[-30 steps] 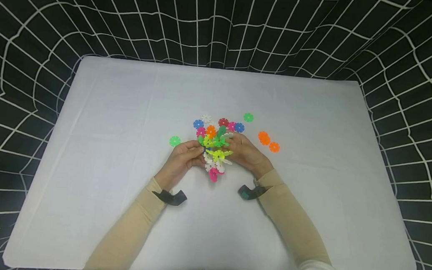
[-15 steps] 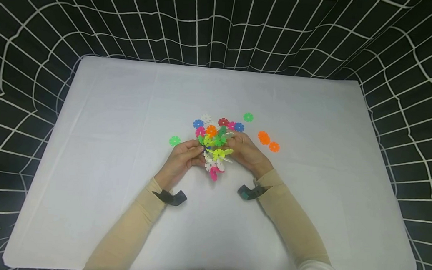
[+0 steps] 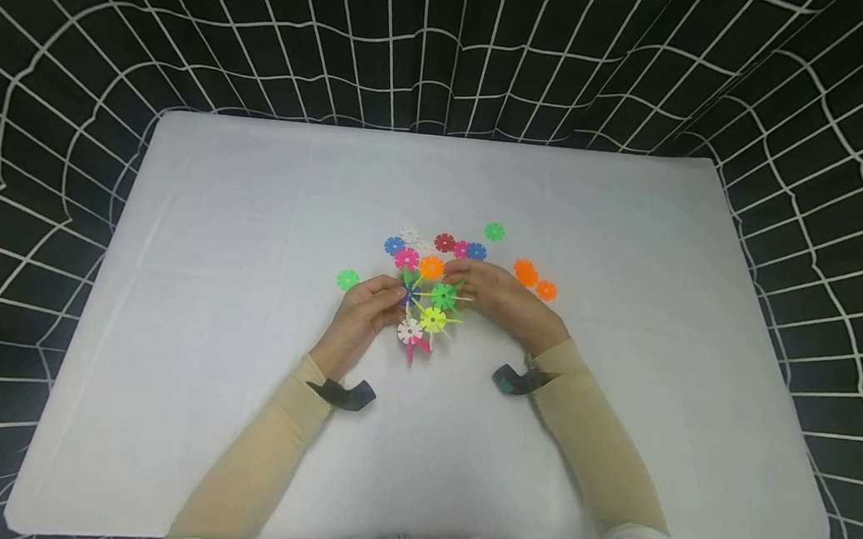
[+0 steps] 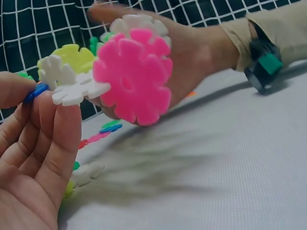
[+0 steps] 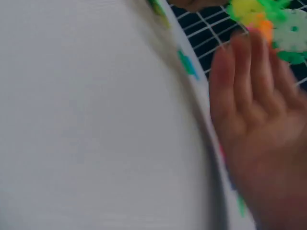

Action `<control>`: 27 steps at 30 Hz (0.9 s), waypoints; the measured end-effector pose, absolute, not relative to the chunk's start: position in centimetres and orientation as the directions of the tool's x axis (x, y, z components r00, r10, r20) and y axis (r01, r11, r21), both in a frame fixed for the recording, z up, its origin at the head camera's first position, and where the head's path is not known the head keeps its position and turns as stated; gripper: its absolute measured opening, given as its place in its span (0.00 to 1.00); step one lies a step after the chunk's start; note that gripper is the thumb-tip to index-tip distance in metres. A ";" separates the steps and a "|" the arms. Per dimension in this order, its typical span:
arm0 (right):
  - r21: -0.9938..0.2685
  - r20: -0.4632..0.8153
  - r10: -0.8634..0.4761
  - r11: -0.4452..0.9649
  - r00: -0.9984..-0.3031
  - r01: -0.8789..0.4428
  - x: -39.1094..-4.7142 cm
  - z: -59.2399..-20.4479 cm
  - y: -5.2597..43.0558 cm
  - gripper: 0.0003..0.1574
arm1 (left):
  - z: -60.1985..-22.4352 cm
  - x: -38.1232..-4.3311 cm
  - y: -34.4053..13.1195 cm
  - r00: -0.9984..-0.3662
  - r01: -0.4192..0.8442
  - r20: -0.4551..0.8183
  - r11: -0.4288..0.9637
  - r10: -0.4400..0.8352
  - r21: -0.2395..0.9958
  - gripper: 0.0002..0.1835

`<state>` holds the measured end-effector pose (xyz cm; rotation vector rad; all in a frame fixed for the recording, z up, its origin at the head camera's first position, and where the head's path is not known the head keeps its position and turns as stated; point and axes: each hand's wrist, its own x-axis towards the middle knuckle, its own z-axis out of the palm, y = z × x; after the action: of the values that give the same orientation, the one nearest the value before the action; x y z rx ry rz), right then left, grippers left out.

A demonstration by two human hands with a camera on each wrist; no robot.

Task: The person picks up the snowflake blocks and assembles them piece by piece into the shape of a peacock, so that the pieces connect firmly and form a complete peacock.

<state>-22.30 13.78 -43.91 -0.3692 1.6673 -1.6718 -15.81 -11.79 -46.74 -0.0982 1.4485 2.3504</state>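
Observation:
A cluster of interlocking plastic snowflake discs in green, yellow, white, pink and blue is held up in front of the person. The left hand pinches it by a blue disc between thumb and fingers. Two white discs and a large pink disc face the left wrist camera. Just right of the cluster is the right hand; in the right wrist view its fingers are extended and blurred, with the palm bare. The pink disc hides part of the right hand in the left wrist view.
Loose discs lie beyond the cluster: blue, red and white among them. A green disc lies left, another green disc farther back, and orange discs right. Dark netting with white lines surrounds the white table.
The cluster has turned in the left hand, so green, yellow and white discs now face up. The right hand has let go of it and shifted slightly right.

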 end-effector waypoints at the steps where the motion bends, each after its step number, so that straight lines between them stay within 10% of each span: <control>1: -0.952 -0.295 -0.630 0.126 -0.718 0.280 -22.4 -43.6 13.7 0.29 | -46.8 -15.8 -11.8 -0.927 -0.349 -0.251 -0.397 0.278 0.849 0.05; 18: -0.881 -0.418 -0.459 0.415 -0.784 0.227 -22.4 -41.3 12.2 0.13 | -47.0 -15.8 -11.4 -0.933 -0.318 -0.239 -0.309 0.267 0.896 0.03; 27: -0.861 -0.426 -0.438 0.464 -0.792 0.207 -22.6 -41.1 13.0 0.21 | -47.0 -15.8 -11.2 -0.939 -0.301 -0.223 -0.311 0.262 0.902 0.03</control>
<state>-22.59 12.96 -41.08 -0.1913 2.0977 -1.3504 -15.80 -11.17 -47.00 -0.0484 1.5891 2.2952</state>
